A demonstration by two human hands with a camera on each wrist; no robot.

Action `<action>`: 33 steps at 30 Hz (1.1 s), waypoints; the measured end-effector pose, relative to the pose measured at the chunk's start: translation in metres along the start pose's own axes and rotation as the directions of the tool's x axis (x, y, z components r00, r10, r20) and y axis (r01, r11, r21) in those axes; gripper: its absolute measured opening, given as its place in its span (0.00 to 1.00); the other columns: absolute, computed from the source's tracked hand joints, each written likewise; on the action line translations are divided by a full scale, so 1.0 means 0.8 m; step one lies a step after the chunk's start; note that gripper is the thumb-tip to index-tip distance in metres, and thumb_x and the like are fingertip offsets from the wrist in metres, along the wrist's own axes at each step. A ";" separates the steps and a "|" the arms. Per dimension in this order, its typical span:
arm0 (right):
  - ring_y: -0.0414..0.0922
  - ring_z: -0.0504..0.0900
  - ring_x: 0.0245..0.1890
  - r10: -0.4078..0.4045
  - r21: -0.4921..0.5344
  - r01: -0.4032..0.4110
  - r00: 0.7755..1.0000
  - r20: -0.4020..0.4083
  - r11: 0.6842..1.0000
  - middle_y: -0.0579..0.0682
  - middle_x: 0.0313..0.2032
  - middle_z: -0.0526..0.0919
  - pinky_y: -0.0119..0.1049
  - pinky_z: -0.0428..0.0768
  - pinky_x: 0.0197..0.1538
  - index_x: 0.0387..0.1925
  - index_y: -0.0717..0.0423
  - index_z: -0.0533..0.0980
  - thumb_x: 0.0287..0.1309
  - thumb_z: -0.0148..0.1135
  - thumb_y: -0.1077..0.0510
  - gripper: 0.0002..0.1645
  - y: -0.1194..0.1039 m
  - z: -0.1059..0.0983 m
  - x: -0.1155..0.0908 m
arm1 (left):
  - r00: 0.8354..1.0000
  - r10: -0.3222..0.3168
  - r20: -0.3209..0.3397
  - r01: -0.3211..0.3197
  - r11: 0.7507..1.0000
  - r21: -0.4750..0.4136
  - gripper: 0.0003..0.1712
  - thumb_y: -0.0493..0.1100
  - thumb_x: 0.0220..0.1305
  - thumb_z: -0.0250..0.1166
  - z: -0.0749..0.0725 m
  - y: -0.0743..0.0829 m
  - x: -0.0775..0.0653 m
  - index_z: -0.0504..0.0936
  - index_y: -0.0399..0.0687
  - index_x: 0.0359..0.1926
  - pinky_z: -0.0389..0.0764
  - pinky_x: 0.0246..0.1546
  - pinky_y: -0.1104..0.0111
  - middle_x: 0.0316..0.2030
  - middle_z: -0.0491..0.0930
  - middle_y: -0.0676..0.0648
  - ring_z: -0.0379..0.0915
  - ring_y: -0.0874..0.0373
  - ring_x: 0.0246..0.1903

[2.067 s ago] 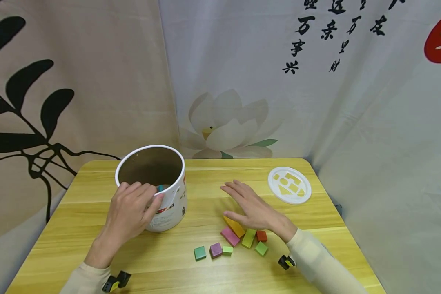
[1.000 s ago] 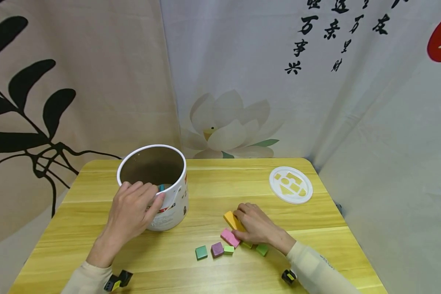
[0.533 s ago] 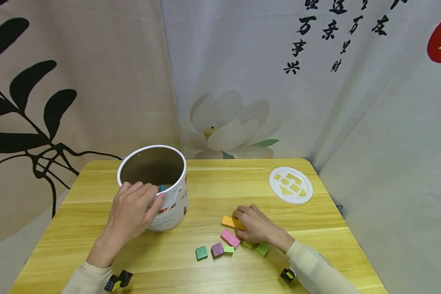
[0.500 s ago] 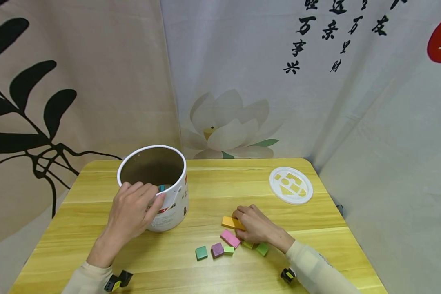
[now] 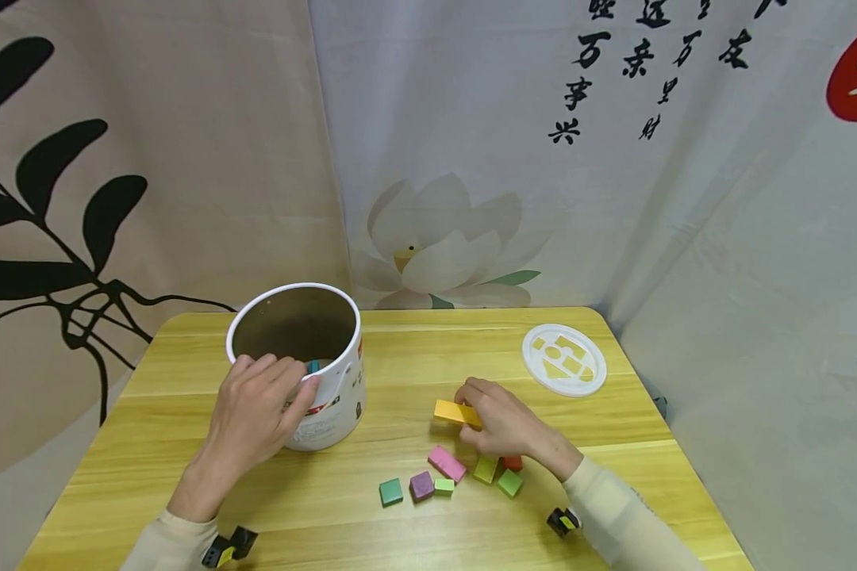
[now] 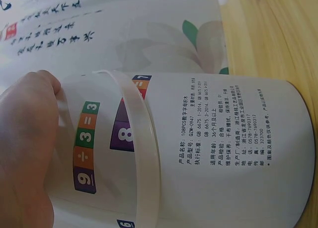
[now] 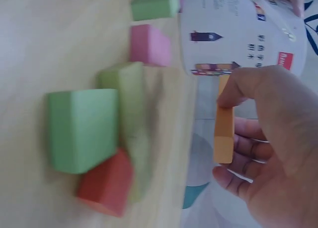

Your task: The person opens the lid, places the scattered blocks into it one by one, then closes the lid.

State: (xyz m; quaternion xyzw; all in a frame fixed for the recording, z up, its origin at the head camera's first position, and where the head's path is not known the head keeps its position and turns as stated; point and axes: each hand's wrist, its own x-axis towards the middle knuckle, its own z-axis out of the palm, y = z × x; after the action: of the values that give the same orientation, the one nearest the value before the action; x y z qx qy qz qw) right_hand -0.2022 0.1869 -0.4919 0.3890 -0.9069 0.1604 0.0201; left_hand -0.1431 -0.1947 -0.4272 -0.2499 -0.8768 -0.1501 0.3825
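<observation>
- Orange block: held above the table; bucket between nine and ten o'clock.
- Right hand: thumb and fingers pinch one end (a firm, level hold seems best).
- Left hand: curled over the bucket near six o'clock; steady pressure should prevent shifting.
- Neighbours: pink block, six o'clock, calls for clearance; white disc, two o'clock, unobstructive.

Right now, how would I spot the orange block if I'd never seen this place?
Find the big white bucket on the wooden table, then look right to the person's right hand. Pinched there is the long orange block. Unlike the pink block and purple block lying on the table, it is held up off the surface.
</observation>
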 end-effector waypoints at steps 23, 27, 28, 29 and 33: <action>0.38 0.69 0.31 -0.232 0.027 0.254 0.915 -0.330 0.967 0.45 0.36 0.75 0.31 0.72 0.30 0.44 0.58 0.78 0.48 0.64 0.58 0.19 -0.041 -0.101 0.094 | 1.000 0.010 -0.013 -0.010 1.000 0.000 0.20 0.53 0.70 0.52 -0.001 -0.001 0.000 0.67 0.51 0.22 0.58 0.27 0.61 0.18 0.75 0.54 0.64 0.56 0.21; 0.38 0.68 0.31 -0.273 -0.005 0.290 0.897 -0.348 0.957 0.46 0.35 0.75 0.31 0.70 0.31 0.44 0.58 0.78 0.48 0.64 0.58 0.19 -0.052 -0.112 0.112 | 1.000 0.011 -0.008 -0.011 1.000 0.000 0.20 0.53 0.70 0.52 -0.002 -0.001 0.000 0.68 0.51 0.22 0.58 0.27 0.61 0.18 0.75 0.54 0.64 0.56 0.21; 0.38 0.68 0.32 -0.282 -0.015 0.296 0.893 -0.351 0.955 0.46 0.35 0.75 0.31 0.70 0.32 0.44 0.58 0.79 0.48 0.64 0.57 0.18 -0.055 -0.115 0.116 | 1.000 0.011 -0.007 -0.011 1.000 -0.001 0.20 0.53 0.70 0.53 -0.002 -0.001 0.000 0.68 0.51 0.22 0.58 0.27 0.61 0.18 0.75 0.54 0.64 0.56 0.21; 0.38 0.68 0.32 -0.290 -0.025 0.301 0.889 -0.354 0.953 0.46 0.35 0.75 0.31 0.70 0.33 0.44 0.58 0.79 0.48 0.64 0.57 0.18 -0.058 -0.117 0.121 | 1.000 0.011 -0.006 -0.011 1.000 -0.001 0.20 0.53 0.70 0.53 -0.002 -0.001 0.000 0.68 0.51 0.22 0.58 0.27 0.61 0.18 0.75 0.54 0.64 0.57 0.21; 0.39 0.69 0.34 -0.328 -0.050 0.333 0.872 -0.362 0.942 0.46 0.36 0.76 0.32 0.72 0.37 0.44 0.60 0.79 0.49 0.64 0.57 0.19 -0.072 -0.126 0.140 | 1.000 0.014 -0.005 -0.014 1.000 0.000 0.20 0.53 0.71 0.52 -0.002 0.000 0.001 0.67 0.52 0.22 0.57 0.27 0.61 0.17 0.72 0.55 0.63 0.57 0.21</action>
State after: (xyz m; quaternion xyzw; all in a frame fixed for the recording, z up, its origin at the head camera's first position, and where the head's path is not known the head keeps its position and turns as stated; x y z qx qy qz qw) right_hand -0.2478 0.1025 -0.3624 0.5017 -0.8062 0.2303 0.2128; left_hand -0.1429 -0.1954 -0.4258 -0.2557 -0.8741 -0.1479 0.3855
